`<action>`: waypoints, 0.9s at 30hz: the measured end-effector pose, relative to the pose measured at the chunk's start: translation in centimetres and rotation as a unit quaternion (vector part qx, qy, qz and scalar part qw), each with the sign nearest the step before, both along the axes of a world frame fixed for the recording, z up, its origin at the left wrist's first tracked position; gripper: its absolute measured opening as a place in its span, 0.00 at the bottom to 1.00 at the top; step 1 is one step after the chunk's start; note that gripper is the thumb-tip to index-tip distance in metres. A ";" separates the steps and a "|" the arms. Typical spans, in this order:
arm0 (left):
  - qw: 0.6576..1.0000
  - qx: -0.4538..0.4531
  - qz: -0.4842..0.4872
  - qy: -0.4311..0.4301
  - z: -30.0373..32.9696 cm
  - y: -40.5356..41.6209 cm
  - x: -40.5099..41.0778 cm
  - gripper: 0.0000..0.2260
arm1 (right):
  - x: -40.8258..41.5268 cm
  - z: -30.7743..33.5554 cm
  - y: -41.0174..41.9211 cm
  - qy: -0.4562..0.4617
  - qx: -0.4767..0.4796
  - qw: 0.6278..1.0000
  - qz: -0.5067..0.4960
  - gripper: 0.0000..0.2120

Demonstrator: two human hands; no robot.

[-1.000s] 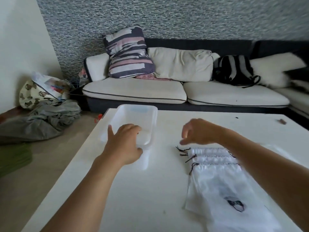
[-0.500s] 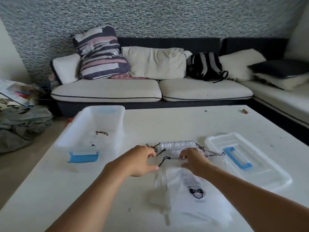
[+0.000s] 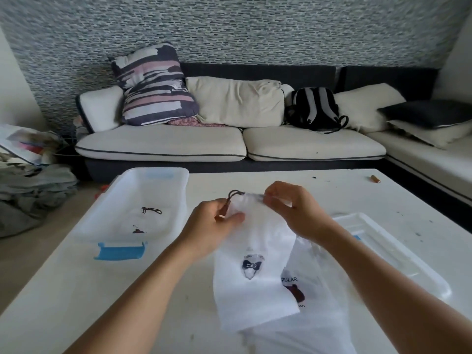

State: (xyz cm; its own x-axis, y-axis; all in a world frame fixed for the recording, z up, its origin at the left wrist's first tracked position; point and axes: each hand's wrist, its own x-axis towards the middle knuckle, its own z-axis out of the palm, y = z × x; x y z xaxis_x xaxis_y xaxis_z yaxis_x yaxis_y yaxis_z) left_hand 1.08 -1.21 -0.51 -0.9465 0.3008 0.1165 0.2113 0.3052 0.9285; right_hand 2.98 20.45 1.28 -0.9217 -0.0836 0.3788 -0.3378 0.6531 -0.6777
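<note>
Drawstring pouch [image 3: 252, 251], one, is lifted by its mouth over the counter [image 3: 102, 290] centre. The left hand [image 3: 214, 226] has its fingers clamped on the dark cord [image 3: 233, 194], and the right hand [image 3: 293, 213] has its fingers pinching the hem. One printed pouch [image 3: 304, 284] lies beneath at 5 o'clock, one tub [image 3: 178, 180] at 10, one lid [image 3: 408, 267] at 3.

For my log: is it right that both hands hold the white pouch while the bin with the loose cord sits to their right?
No: the head view shows the bin left of the left hand and right hand, which hold the pouch.
</note>
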 end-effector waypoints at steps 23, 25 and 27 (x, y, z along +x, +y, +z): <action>0.915 0.277 0.292 -0.029 5.1 -6.4 0.8 0.15 | 1.3 4.5 -4.1 -0.149 -0.399 0.904 0.028 0.11; 0.910 0.293 0.291 -0.040 5.0 -6.6 0.6 0.13 | 1.3 4.4 -3.8 -0.130 -0.393 0.910 0.026 0.11; 0.909 0.295 0.292 -0.048 4.6 -6.9 0.1 0.13 | 1.0 4.4 -3.5 -0.106 -0.375 0.921 0.016 0.09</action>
State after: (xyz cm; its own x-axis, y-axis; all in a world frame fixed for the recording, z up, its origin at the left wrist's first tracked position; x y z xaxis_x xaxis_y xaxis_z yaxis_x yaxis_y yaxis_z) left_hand 1.15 -8.16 4.05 -0.9392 -0.3433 0.0038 0.0833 -0.2170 0.9726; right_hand 4.02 16.95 5.70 -0.9832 0.1004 0.1522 -0.1563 -0.0340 -0.9871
